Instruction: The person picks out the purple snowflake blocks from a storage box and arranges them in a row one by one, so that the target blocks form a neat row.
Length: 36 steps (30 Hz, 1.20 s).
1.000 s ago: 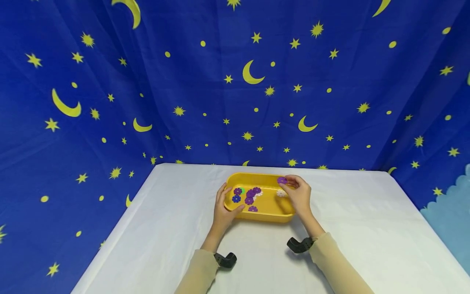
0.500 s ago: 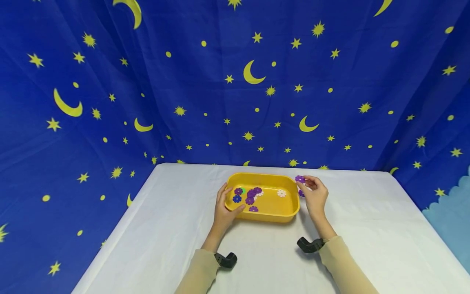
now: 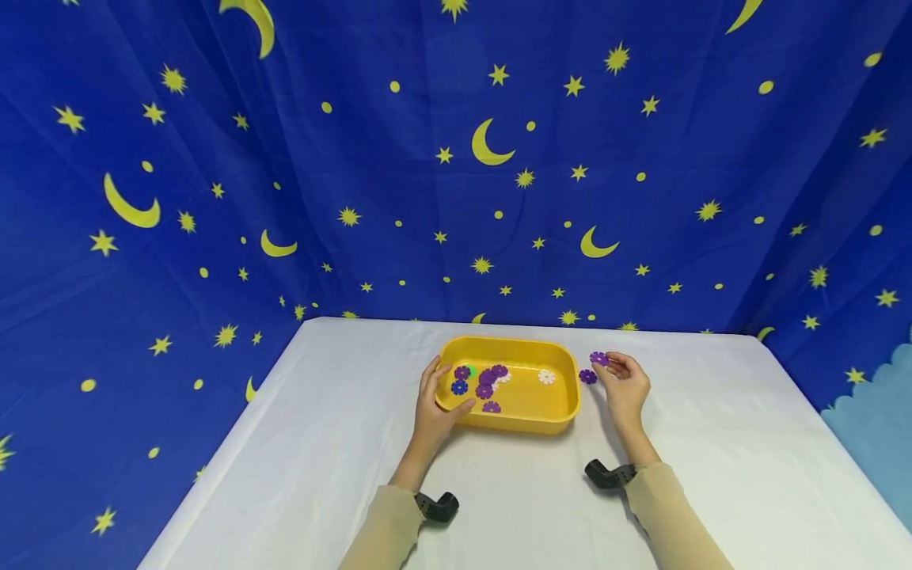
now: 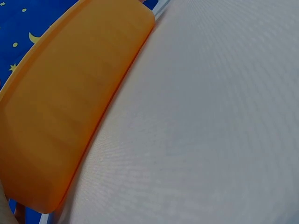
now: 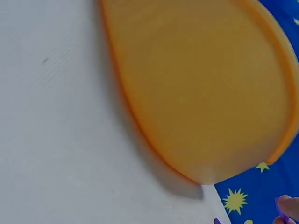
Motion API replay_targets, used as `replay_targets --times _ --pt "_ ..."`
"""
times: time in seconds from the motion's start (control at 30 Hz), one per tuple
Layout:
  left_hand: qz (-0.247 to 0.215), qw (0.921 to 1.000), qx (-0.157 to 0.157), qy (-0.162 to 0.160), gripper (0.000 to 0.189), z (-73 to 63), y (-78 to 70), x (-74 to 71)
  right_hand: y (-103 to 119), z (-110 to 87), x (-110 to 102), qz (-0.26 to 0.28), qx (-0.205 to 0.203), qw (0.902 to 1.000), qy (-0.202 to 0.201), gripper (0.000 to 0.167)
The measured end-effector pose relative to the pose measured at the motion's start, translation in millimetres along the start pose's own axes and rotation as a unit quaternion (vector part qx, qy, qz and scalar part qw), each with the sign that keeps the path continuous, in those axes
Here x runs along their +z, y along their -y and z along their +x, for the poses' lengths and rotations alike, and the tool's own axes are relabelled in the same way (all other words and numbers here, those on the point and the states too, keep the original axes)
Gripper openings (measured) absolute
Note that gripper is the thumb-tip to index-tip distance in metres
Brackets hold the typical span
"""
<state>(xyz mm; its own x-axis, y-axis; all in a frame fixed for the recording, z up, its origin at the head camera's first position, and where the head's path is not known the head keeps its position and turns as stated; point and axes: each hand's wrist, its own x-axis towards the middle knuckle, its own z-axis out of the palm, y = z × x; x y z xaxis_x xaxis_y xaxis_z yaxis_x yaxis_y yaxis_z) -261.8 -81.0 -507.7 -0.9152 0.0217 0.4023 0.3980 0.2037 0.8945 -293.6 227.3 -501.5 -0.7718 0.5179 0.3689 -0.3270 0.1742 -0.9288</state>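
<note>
A yellow plastic tub (image 3: pixel 516 423) stands on the white table, holding several flower-shaped discs: purple ones, a blue disc (image 3: pixel 459 387), a white disc (image 3: pixel 546 377) and part of a green one. My left hand (image 3: pixel 432 412) grips the tub's left end, thumb over the near rim. To the right of the tub, my right hand (image 3: pixel 625 393) pinches a purple flower disc (image 3: pixel 598 359) between thumb and fingers. Another purple disc (image 3: pixel 587 377) lies on the table just below it. In the right wrist view, fingertips (image 5: pixel 290 205) with the purple disc show at the lower right corner.
The white table (image 3: pixel 342 443) reaches back to a blue curtain (image 3: pixel 399 158) printed with yellow moons and stars. A black wrist camera (image 3: pixel 438 507) sits on the left wrist, another black camera (image 3: pixel 609 475) on the right.
The right hand has moved from over the tub's right end out to the table on the right, carrying the purple disc. The left hand has stayed on the tub.
</note>
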Motion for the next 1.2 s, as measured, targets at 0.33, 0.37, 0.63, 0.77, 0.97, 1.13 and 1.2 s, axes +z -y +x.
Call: replay_targets --times 0.33,0.37,0.63,0.77,0.97,1.13,1.2 --pt "0.0 1.0 0.005 0.0 0.064 0.6 1.2 0.3 -37 10.0 -9 0.01 0.069 0.9972 -0.026 0.03" --pt "-0.001 1.0 0.005 -0.001 0.064 0.5 1.1 0.4 -38 10.3 -9 0.013 0.079 0.9964 -0.027 0.03" --pt "-0.007 1.0 -0.004 -0.002 0.064 0.5 3.3 1.5 -46 10.6 -12 -0.048 0.128 0.9903 -0.024 0.032" --pt "-0.011 0.9999 -0.006 0.0 0.064 0.5 4.2 1.7 -49 9.8 -12 -0.095 0.118 0.9884 -0.007 0.032" --pt "-0.016 0.9999 -0.001 0.002 0.066 0.4 4.4 0.8 -48 8.8 -12 -0.125 0.1 0.987 0.007 0.031" --pt "-0.014 0.9999 -0.009 0.004 0.064 0.1 3.4 0.3 -47 8.0 -12 -0.15 0.093 0.9842 0.011 0.031" --pt "-0.01 0.9999 -0.011 0.004 0.062 0.2 3.0 0.2 -47 7.9 -13 -0.159 0.091 0.9831 0.011 0.031"
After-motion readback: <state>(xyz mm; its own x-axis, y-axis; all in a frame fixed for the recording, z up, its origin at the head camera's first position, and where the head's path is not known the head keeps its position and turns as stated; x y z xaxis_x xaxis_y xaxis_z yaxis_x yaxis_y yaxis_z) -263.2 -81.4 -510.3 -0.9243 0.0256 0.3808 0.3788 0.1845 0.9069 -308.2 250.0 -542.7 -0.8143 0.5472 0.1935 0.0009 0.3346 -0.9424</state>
